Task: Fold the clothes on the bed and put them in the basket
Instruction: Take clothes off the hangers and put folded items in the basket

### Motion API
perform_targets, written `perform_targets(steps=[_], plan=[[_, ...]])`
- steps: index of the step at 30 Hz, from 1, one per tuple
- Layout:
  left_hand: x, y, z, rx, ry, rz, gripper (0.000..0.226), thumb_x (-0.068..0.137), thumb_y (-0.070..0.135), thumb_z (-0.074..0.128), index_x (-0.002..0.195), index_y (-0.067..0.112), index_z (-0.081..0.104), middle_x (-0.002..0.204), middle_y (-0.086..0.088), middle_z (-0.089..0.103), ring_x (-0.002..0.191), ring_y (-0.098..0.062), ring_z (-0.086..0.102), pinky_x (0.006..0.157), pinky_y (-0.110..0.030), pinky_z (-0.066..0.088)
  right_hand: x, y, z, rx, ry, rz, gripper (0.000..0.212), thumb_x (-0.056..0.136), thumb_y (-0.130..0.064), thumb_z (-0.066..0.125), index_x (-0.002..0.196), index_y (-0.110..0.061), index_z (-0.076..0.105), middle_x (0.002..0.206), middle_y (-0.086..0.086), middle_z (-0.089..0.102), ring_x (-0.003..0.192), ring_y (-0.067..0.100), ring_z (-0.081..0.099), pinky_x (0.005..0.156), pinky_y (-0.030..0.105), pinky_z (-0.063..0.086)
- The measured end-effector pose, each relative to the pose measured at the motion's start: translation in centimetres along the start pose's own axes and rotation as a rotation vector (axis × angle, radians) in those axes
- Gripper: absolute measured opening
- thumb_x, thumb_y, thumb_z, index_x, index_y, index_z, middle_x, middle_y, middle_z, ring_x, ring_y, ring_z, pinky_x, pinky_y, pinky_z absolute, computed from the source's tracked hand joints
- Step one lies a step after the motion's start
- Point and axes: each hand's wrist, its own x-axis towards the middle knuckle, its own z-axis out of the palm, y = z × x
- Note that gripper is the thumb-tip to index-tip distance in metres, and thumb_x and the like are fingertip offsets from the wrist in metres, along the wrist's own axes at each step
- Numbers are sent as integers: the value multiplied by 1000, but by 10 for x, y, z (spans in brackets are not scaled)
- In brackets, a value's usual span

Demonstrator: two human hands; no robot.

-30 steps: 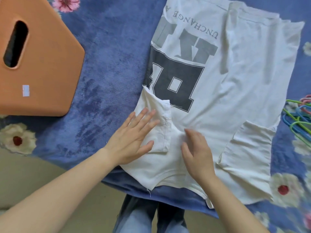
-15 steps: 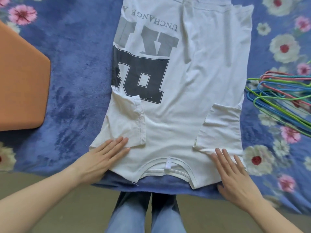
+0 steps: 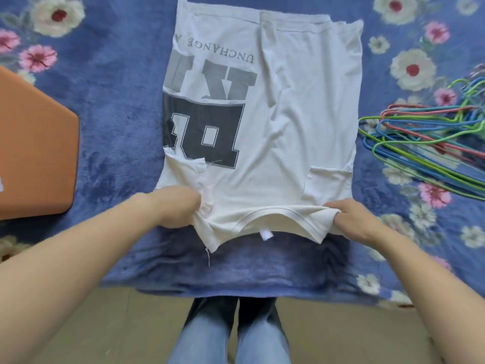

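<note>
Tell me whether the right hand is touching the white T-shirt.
Touching. The head view shows the right hand pinching the white T-shirt at its shoulder corner.

The T-shirt [image 3: 288, 122] was soft matt cotton-like cloth; the blanket [image 3: 118, 101] looked plush and fuzzy. At left, the basket [image 3: 34, 158] was smooth matt; hangers [image 3: 425, 143] at right looked glossy.

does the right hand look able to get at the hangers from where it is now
Probably yes. The hangers lie in the open on the blanket to the right of the t-shirt, nothing across the path. But the right hand is gripping the shirt's collar end and would have to let go first.
</note>
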Motion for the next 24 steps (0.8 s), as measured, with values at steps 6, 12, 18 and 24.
perform_targets(steps=[6,12,18,24], plan=[[-30,36,-2,61,-559,72,20,84,3,48,98,5,63,84,-10,53,74,-26,46,55,-28,31,-31,9,6,-403,-691,140,15,76,-11,50,64,-19,55,86,6,61,75,21,50,60,29,37],[-36,29,7,-190,-701,104,14,68,7,54,61,19,50,65,1,47,61,-20,43,52,-26,30,-34,21,-6,-319,-738,230,10,63,-16,53,56,-22,49,73,14,54,59,20,37,48,29,24],[-17,-45,-86,-700,-362,-107,30,46,9,53,74,12,63,77,-6,63,69,-21,61,60,-24,47,21,-2,-86,-17,-417,238,33,42,-18,59,71,-5,66,70,13,60,63,23,53,62,33,42],[25,-81,-130,-569,172,-228,15,67,29,53,74,18,61,76,0,60,74,-23,55,64,-27,40,83,-40,-133,-157,126,-35,6,79,-19,65,80,-17,70,76,1,64,73,17,59,63,26,42]])
